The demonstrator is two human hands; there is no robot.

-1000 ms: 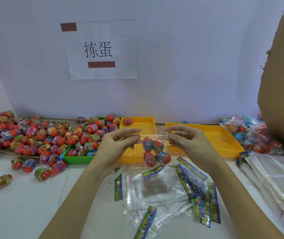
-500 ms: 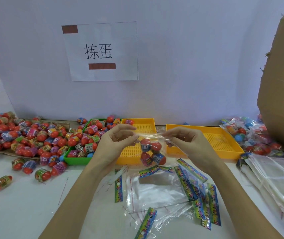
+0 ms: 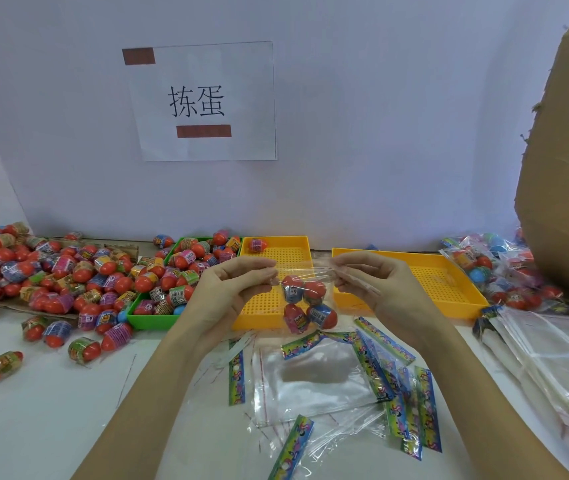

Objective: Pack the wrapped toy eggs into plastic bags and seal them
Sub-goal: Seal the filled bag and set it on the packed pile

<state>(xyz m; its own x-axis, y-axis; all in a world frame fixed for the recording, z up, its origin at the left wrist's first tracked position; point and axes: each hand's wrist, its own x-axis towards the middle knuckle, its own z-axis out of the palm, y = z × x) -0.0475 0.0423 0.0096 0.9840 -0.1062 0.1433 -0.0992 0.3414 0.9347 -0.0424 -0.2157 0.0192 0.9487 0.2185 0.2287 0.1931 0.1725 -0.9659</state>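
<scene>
A clear plastic bag (image 3: 305, 304) holding several wrapped toy eggs hangs above the table in front of the middle yellow tray. My left hand (image 3: 238, 289) pinches the left end of its top edge, and my right hand (image 3: 376, 285) pinches the right end. A big heap of loose wrapped eggs (image 3: 51, 271), mostly red with coloured wrappers, covers the left of the table. More eggs fill a green tray (image 3: 144, 320). Empty clear bags (image 3: 314, 379) with colourful header strips lie on the table below my hands.
Two yellow trays (image 3: 449, 289) stand behind my hands; the middle one holds a single egg (image 3: 258, 244). Filled bags (image 3: 504, 271) pile up at the right by a cardboard box (image 3: 567, 188). A stack of empty bags (image 3: 546, 348) lies at the right front. A paper sign (image 3: 203, 102) hangs on the wall.
Both hands have kept hold of the bag's top edge and lifted it slightly, drawing a little closer together. The eggs hang a bit higher than before.
</scene>
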